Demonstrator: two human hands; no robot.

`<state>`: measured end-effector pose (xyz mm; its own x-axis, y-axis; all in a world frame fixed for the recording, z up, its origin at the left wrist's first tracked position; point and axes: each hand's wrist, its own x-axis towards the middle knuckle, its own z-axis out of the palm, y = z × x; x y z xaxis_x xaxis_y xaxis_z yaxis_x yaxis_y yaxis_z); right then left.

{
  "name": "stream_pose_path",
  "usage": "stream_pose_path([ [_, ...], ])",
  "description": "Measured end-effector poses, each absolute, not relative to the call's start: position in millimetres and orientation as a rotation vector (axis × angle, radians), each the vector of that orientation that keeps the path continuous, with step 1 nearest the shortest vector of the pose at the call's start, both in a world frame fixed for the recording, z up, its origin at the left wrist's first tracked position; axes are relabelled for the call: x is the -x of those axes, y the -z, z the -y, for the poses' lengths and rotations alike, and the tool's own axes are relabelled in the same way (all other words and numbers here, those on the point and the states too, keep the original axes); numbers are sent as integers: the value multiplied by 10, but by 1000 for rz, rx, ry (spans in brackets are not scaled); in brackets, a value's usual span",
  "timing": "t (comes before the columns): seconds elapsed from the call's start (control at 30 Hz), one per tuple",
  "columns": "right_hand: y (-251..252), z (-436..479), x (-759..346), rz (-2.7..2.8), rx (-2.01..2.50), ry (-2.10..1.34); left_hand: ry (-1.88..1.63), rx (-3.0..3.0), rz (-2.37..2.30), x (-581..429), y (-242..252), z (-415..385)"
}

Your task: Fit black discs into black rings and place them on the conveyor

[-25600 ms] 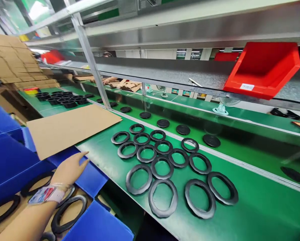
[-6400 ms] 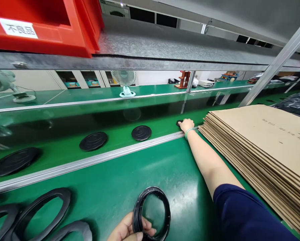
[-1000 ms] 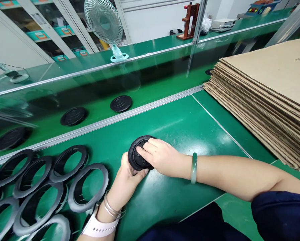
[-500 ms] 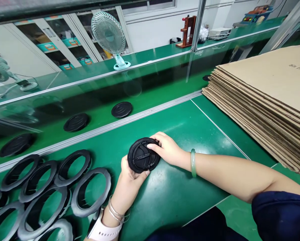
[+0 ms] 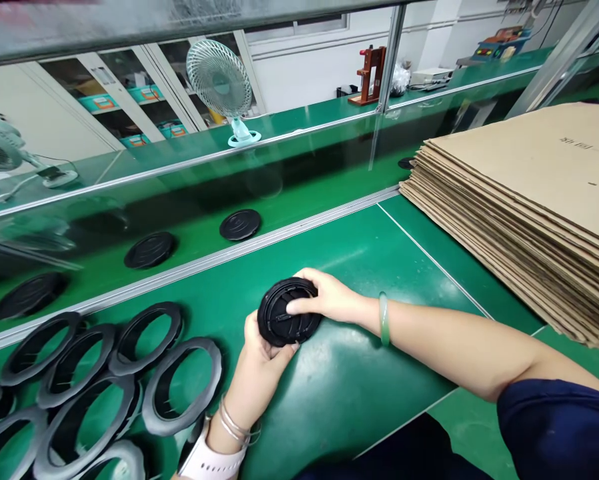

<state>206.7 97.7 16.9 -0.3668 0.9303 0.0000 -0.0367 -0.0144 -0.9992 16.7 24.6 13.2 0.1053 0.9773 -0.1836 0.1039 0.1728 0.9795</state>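
Observation:
A round black plastic disc [image 5: 285, 315], set in a black ring, is held just above the green table [image 5: 359, 267] in the middle of the view. My left hand [image 5: 259, 363] grips its lower left edge from below, fingers curled round the rim. My right hand [image 5: 329, 298] lies over its upper right side, with fingertips pressing on the disc's face. Several loose black rings [image 5: 179, 380] lie on the table to the left, close beside my left wrist.
A tall stack of flat cardboard sheets [image 5: 534, 207] fills the right side. Beyond a metal rail, the green conveyor belt [image 5: 189, 207] carries three black discs [image 5: 239, 224]. A small desk fan [image 5: 219, 83] stands on the far bench behind it.
My right hand has shifted over the disc, from pinching its centre to its far edge and back onto its face. The view has tilted up slightly. The left hand keeps its grip.

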Motion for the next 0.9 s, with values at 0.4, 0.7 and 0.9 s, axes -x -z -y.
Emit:
stream_pose_path([
  [0.4,-206,-1007,-2116,1176,1004,-1718,-739,-1366,-1267,-217,-282,-201],
  [0.7,-116,-1405,-2386,518,799,-1904,-599,-2177,-2097,352,-375,294],
  [0.9,-56,-1431,-2348,519,738,-1889,-652,-1942,-1570,152,-415,331],
])
